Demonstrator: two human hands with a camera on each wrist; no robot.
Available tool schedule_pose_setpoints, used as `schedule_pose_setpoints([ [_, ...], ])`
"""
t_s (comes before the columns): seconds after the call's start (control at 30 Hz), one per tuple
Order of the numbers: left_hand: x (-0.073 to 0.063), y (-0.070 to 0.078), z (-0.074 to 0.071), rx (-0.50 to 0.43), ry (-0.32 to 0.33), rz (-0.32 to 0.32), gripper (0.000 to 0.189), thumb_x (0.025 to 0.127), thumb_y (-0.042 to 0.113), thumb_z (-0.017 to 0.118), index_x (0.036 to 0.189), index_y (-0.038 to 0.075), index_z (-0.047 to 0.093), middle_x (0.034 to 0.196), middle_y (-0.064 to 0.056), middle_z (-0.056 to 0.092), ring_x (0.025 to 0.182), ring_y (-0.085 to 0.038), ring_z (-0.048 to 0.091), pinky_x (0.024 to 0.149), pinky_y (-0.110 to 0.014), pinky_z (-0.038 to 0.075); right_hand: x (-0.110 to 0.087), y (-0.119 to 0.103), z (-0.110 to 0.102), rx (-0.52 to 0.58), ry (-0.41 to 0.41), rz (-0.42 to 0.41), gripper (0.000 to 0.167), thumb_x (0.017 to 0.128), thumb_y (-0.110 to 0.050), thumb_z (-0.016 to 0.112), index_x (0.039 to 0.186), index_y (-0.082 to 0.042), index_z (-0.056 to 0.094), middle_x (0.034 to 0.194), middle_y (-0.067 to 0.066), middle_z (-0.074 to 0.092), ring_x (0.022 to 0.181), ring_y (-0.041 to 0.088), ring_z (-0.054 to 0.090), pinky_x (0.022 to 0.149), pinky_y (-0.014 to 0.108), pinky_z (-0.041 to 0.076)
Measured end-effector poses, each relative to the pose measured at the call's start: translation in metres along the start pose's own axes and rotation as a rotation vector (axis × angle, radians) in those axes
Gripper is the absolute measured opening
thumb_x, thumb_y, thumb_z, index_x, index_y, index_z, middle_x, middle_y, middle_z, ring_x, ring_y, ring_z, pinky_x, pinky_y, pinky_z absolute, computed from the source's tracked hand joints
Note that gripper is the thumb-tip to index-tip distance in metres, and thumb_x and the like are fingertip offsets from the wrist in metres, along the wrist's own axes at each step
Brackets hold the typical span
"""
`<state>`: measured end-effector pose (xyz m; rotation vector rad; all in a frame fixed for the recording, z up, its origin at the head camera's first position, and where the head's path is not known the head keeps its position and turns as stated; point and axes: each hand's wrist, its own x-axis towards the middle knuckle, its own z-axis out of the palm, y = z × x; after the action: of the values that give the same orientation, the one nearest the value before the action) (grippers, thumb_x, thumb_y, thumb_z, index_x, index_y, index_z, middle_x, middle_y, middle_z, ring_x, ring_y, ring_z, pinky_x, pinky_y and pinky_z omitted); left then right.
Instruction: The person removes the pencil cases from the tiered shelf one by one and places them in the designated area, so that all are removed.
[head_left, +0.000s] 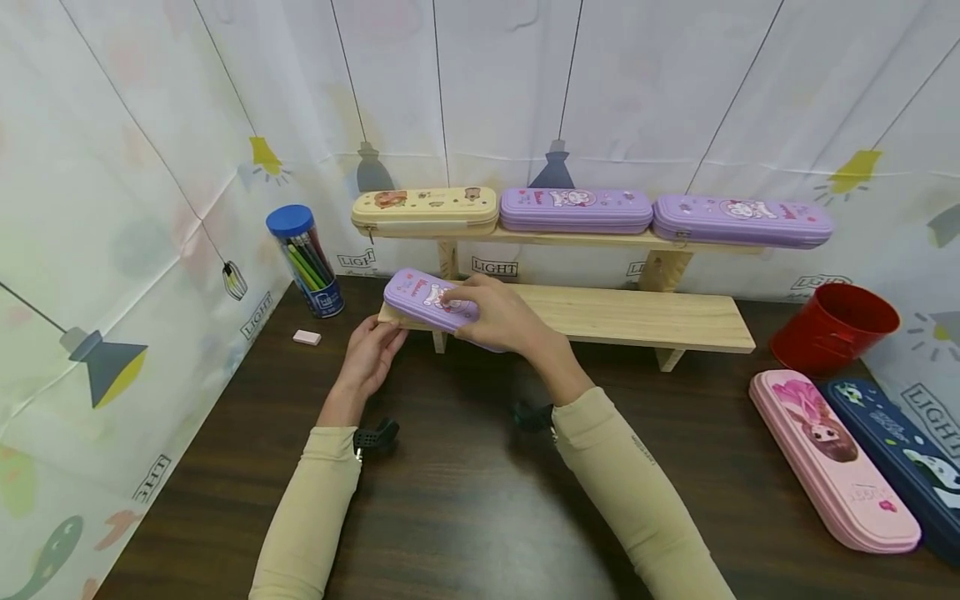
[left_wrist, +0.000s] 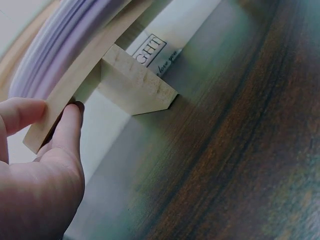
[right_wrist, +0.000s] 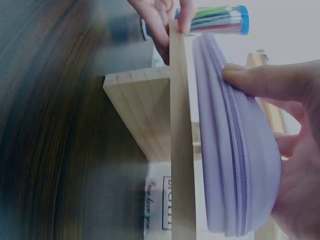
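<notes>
My right hand (head_left: 504, 315) holds a purple pencil case (head_left: 420, 293) with a cartoon print, over the left part of the lower board of a two-tier wooden shelf (head_left: 645, 318). In the right wrist view the thumb presses the zipped side of the case (right_wrist: 225, 150), which lies close along the board (right_wrist: 181, 165). My left hand (head_left: 369, 357) pinches the left end of that board. The left wrist view shows its fingers on both faces of the wood (left_wrist: 82, 72), with the purple case just above.
A cream pencil case (head_left: 427, 212) and two purple ones (head_left: 576, 210) line the upper board. At left stand a pen tub (head_left: 306, 262) and an eraser (head_left: 307, 337). A red bucket (head_left: 817, 333), a pink case (head_left: 832, 467) and a navy case (head_left: 903, 454) are at right.
</notes>
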<state>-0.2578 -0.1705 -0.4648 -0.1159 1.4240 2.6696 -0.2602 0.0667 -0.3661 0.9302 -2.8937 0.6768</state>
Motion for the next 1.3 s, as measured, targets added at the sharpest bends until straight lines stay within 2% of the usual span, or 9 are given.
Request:
schedule_pose_setpoints([
  [0.3,-0.001,0.001,0.000,0.022,0.020,-0.019,0.040,0.103,-0.001,0.044,0.141,-0.001,0.031,0.154,-0.022,0.036,0.144,-0.026,0.040,0.115,-0.027,0.044,-0.031,0.010,-0.012,0.036,0.031,0.030,0.049,0.079,-0.023,0.079,0.126,-0.023,0.069,0.128,0.011,0.058,0.119,0.029,0.055,0.102,0.045,0.050],
  [0.63,-0.001,0.001,-0.001,0.040,0.033,-0.032,0.049,0.103,0.002,0.047,0.147,-0.001,0.027,0.156,-0.021,0.034,0.145,-0.025,0.039,0.115,-0.027,0.043,-0.068,0.020,-0.025,0.037,0.093,0.074,0.049,0.078,-0.025,0.080,0.126,-0.022,0.069,0.129,0.013,0.057,0.118,0.030,0.053,0.101,0.047,0.049],
  [0.93,-0.001,0.000,0.000,0.041,0.036,-0.030,0.043,0.103,0.002,0.047,0.143,0.000,0.029,0.156,-0.021,0.034,0.145,-0.026,0.039,0.113,-0.026,0.044,-0.103,0.030,-0.039,0.051,0.135,0.129,0.049,0.077,-0.025,0.081,0.125,-0.020,0.070,0.126,0.012,0.057,0.115,0.028,0.053,0.098,0.047,0.050],
  [1.3,-0.002,0.001,0.000,0.065,0.041,-0.036,0.042,0.104,0.003,0.047,0.142,0.000,0.030,0.156,-0.020,0.034,0.145,-0.024,0.040,0.111,-0.024,0.046,-0.144,0.041,-0.042,0.056,0.210,0.202,0.051,0.074,-0.021,0.081,0.124,-0.020,0.070,0.124,0.010,0.058,0.111,0.029,0.056,0.093,0.048,0.051],
])
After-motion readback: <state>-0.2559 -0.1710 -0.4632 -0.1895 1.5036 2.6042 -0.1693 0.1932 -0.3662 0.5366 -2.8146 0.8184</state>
